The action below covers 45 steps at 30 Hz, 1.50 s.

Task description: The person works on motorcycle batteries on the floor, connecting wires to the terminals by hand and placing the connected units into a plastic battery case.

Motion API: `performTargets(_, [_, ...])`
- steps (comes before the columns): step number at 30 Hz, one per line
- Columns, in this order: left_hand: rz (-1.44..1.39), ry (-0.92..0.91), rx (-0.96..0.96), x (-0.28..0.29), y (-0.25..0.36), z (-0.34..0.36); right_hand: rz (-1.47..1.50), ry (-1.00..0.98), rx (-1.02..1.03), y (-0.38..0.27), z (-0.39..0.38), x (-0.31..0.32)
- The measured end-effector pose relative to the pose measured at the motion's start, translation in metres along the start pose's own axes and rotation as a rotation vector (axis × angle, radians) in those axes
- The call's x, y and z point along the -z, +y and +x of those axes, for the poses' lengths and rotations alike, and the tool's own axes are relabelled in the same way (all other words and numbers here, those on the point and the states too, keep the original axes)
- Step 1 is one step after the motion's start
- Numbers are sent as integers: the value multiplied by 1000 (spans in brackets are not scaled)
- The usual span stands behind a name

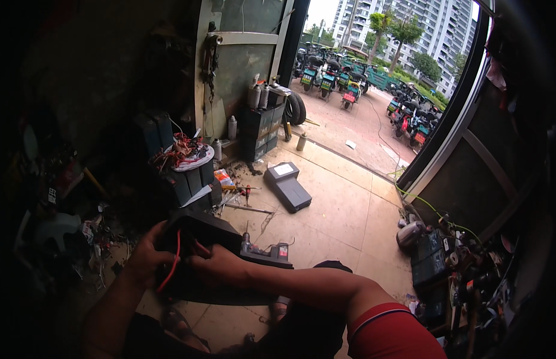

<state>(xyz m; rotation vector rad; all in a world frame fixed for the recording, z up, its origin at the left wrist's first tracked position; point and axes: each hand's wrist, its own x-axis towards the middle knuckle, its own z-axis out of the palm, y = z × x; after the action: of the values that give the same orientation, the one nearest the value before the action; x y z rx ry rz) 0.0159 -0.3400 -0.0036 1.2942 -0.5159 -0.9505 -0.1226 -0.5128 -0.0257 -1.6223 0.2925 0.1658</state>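
Note:
A black box-like case (215,230), open at the top, lies before me in dim light. Its inside is too dark to make out. My left hand (147,256) is closed at the case's left end, with the thumb against a red wire (172,266) that loops out over the side. Over the case, the fingers of my right hand (221,264) are pinched together, and what they hold is hidden in shadow. A power drill (263,248) lies just beyond the case, next to my right forearm.
A dark grey case (288,190) lies on the tiled floor (344,215). Stacked batteries (194,179) at left carry a round lid heaped with red wires (185,149). Spray cans (254,96) stand on black batteries. Tools and batteries (430,257) crowd the right; scooters (329,78) stand outside the doorway.

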Motion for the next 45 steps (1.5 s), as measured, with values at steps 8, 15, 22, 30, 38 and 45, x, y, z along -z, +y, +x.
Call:
performTargets(8, [79,-16,44,-1,6,0,38,33,-27,-10,-8,-4])
performTargets(15, [-27,-37,29,21,-1,-4,184,-170,-114,-31,-10,-7])
performTargets(22, [-103,-92,38,13,8,-5,313,-330,-111,-22,-7,6])
performTargets(30, [-114,-118,62,14,7,-2,309,-306,-112,-7,-2,6])
performTargets(38, [-63,-84,20,10,-1,-1,198,4,-164,-1,1,-9])
performTargets(45, [-58,-101,-9,13,-2,-2,264,51,34,-8,-4,-22])
